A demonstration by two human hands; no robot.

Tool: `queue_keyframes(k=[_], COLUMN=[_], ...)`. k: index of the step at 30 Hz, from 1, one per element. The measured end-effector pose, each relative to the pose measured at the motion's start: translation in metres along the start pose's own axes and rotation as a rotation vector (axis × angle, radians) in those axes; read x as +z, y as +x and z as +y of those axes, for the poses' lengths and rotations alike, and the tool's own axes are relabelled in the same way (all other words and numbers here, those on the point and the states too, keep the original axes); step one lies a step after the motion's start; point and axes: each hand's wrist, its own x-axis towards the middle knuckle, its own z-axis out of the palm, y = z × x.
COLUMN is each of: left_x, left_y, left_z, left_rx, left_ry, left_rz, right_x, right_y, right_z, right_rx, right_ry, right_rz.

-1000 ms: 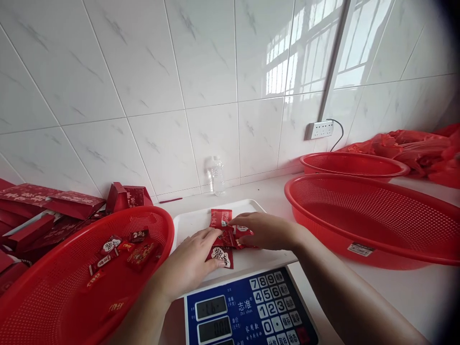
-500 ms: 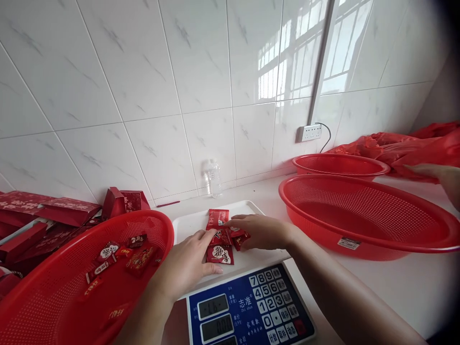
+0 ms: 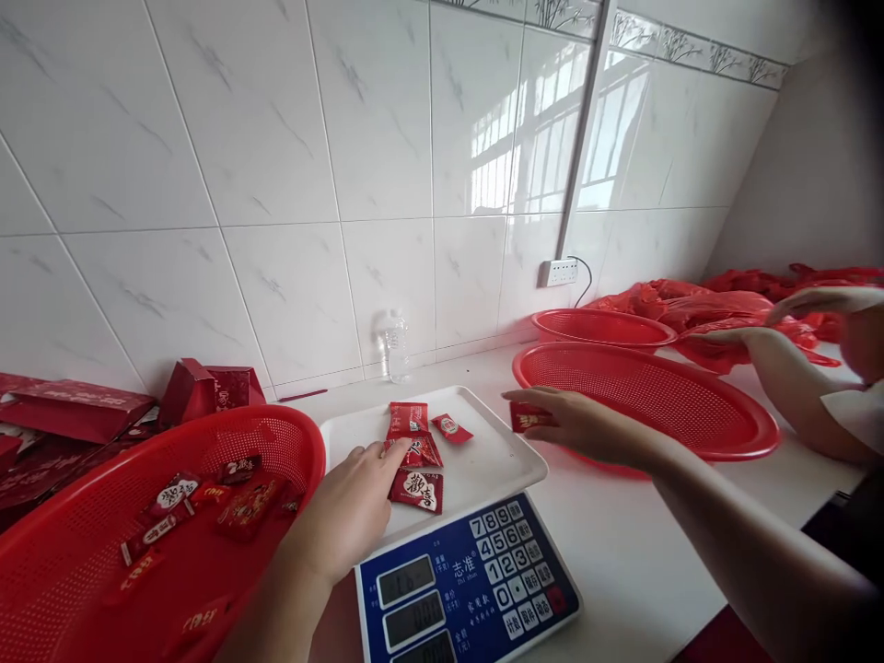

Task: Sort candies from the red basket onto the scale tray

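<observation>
My left hand (image 3: 359,506) lies over the left side of the white scale tray (image 3: 515,465). Its index finger is stretched out and touches a red candy packet (image 3: 423,451); the thumb is hidden. A flat red packet (image 3: 409,418) is behind that one, and a dark red packet (image 3: 416,491) with white lettering is in front. One small red packet (image 3: 452,427) sits apart to the right. Beyond the tray's right edge, my right hand (image 3: 573,424) pinches a small dark red packet (image 3: 530,418) in front of the large red basket (image 3: 746,433).
The scale's blue keypad panel (image 3: 470,589) faces me. At left, a red basket (image 3: 290,433) holds several packets, with red boxes (image 3: 89,410) behind. A clear bottle (image 3: 396,348) stands by the wall. A co-worker's hands (image 3: 746,345) are at the red bags (image 3: 691,308), right.
My right hand has moved right, off the tray, carrying a small packet. One small packet remains apart on the tray. The view has turned right, showing more of the co-worker's arms.
</observation>
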Motion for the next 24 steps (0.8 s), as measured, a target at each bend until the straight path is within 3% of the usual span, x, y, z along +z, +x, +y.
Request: queue_keyframes(k=[5, 8, 12, 18, 24], left_x=[-0.002, -0.005, -0.005, -0.005, -0.006], left_y=[-0.005, -0.008, -0.006, 0.002, 0.001], left_z=[-0.001, 0.0, 0.002, 0.002, 0.0], left_rx=[-0.046, -0.065, -0.039, -0.043, 0.05], left_ry=[0.03, 0.05, 0.101, -0.054, -0.228], left_rz=[0.009, 0.02, 0.085, 0.26, 0.361], right_x=[-0.02, -0.021, -0.004, 0.044, 0.065], right_y=[-0.005, -0.002, 0.007, 0.031, 0.048], right_z=[0.047, 0.057, 0.031, -0.035, -0.059], right_rx=[0.175, 0.243, 0.158, -0.1, -0.138], right_ry=[-0.247, -0.3, -0.285, -0.191, -0.174], right_rz=[0.156, 0.193, 0.189, -0.004, -0.021])
